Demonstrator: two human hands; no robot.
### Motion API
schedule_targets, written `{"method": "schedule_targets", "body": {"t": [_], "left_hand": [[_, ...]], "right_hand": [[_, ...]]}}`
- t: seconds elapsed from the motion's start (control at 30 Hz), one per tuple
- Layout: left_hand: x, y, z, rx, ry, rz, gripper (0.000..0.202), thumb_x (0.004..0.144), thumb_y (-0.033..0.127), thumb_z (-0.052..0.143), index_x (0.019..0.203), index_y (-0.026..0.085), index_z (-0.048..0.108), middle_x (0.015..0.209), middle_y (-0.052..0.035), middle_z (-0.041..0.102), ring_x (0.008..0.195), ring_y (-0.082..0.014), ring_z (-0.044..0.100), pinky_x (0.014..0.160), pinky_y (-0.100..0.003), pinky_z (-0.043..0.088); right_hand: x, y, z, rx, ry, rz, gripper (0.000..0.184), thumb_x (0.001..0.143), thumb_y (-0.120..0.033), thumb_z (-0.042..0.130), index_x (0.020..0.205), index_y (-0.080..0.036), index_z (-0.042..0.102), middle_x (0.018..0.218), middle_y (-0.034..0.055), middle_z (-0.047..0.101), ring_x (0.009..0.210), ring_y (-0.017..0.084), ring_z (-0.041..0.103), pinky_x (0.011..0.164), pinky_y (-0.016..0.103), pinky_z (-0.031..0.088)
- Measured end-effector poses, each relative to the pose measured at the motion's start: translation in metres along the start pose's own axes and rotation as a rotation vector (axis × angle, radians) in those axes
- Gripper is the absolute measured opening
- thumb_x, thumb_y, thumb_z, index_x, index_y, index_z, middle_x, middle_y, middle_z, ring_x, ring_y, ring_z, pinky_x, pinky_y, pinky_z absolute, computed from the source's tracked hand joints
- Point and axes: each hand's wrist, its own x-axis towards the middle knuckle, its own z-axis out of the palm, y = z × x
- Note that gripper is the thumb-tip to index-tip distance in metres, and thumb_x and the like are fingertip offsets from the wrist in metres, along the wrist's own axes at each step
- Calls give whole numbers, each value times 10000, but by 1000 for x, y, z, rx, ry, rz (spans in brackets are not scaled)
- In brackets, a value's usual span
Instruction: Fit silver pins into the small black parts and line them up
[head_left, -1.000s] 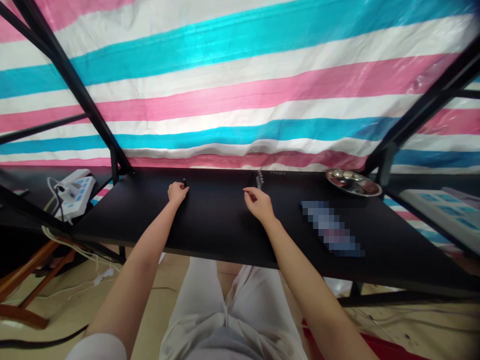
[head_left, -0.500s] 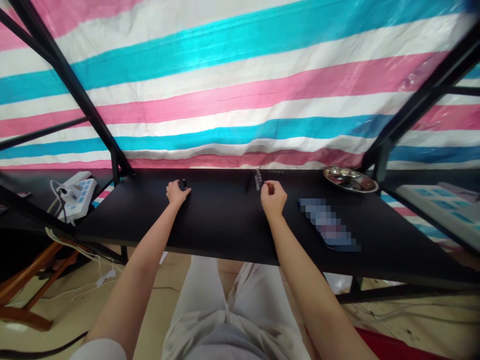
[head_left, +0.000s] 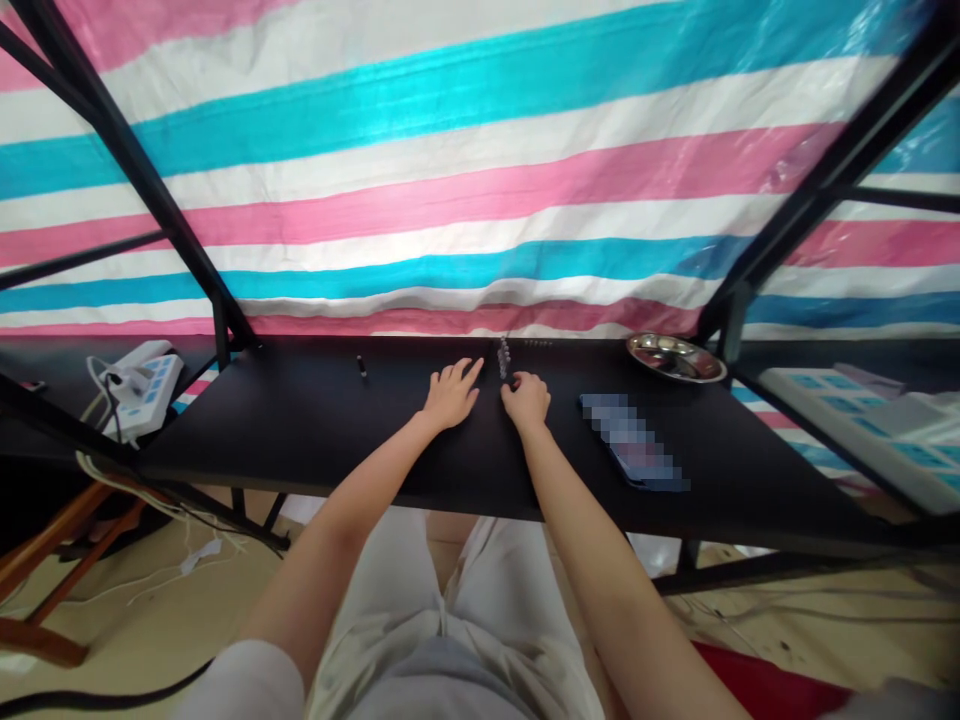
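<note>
My left hand [head_left: 451,393] rests over the black table with its fingers spread, holding nothing. It is left of a narrow clear strip with bead-like bumps [head_left: 504,358], apart from it. My right hand [head_left: 527,400] is at the near end of this strip, with thumb and fingers curled together. Whatever they pinch is hidden, and I cannot tell if they touch the strip. Further left lies a small dark cylinder with a light band [head_left: 361,367]. Behind my right hand, several tiny pale pieces [head_left: 538,343] form a row near the back edge.
A shiny metal dish [head_left: 675,358] stands at the back right of the black table [head_left: 300,430]. A flat blue pixelated object [head_left: 630,442] lies right of my right arm. Black frame bars slope up on both sides. White power strips [head_left: 154,395] are at the left.
My left hand has moved right, away from the small dark cylinder, toward the clear strip. My right hand has shifted slightly to the strip's near end. The view has turned a little right.
</note>
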Motion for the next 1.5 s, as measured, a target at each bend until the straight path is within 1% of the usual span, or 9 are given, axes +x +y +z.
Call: {"method": "schedule_targets", "body": {"t": [0.13,0.27,0.4,0.47,0.6,0.8,1.0,1.33,1.5], "left_hand": [[17,12,18,17,-55,-100,530,878,292,386,1391,247,262,1391,-110,340,1129,-285,410,867,-455,360],[25,13,18,63,-20,-89,433,880,254,396,1312,230,400,1344,-106,403,1107,-269,426,872,-442,345],[28,13,13,67,51,-91,267,867,241,441,1097,189,565,1186,-101,529,1011,-234,478,836,-398,336],[26,11,12,35,88,-118,192,860,252,464,980,185,598,1107,-91,565,969,-218,495,821,-381,329],[12,0,8,-89,208,-212,130,837,274,519,909,196,595,1047,-63,585,939,-189,517,813,-350,323],[-24,-23,-6,-295,412,-362,109,810,274,551,876,196,589,970,-40,599,874,-163,553,803,-322,369],[-38,-33,-10,-502,591,-405,73,780,227,557,816,169,580,849,-44,577,694,-120,541,707,-266,448],[-46,-31,-9,-576,588,-400,82,771,223,564,821,159,581,844,-35,571,638,-94,523,689,-252,450],[-49,-30,-11,-611,583,-428,83,772,223,565,822,160,584,850,-38,570,627,-90,524,668,-247,456]], "right_hand": [[1,2,1,-21,-9,-13,341,758,-252,481,1058,-133,591,1035,125,581,979,264,486,791,361,345],[2,3,3,-20,-28,6,335,765,-275,483,1053,-147,598,1038,123,576,978,260,486,794,361,344],[3,2,2,-32,-39,16,337,772,-277,487,1064,-151,599,1050,121,574,983,258,490,793,356,351],[3,0,1,-36,-44,20,334,772,-275,491,1063,-153,601,1053,120,574,985,257,492,795,352,354],[4,-2,0,-45,-59,39,325,770,-284,499,1050,-164,612,1052,113,582,984,259,497,803,357,357],[10,-4,6,-58,-38,69,319,756,-301,513,1022,-164,625,1011,116,597,958,254,513,798,365,359],[14,-9,12,-40,13,90,262,737,-293,532,935,-159,640,965,123,615,908,253,530,769,366,356],[13,-15,11,-58,17,85,215,761,-270,516,904,-160,632,965,126,614,903,244,525,768,366,339],[2,-17,3,3,18,60,159,757,-248,492,808,-162,616,860,89,611,834,215,524,743,333,345]]}}
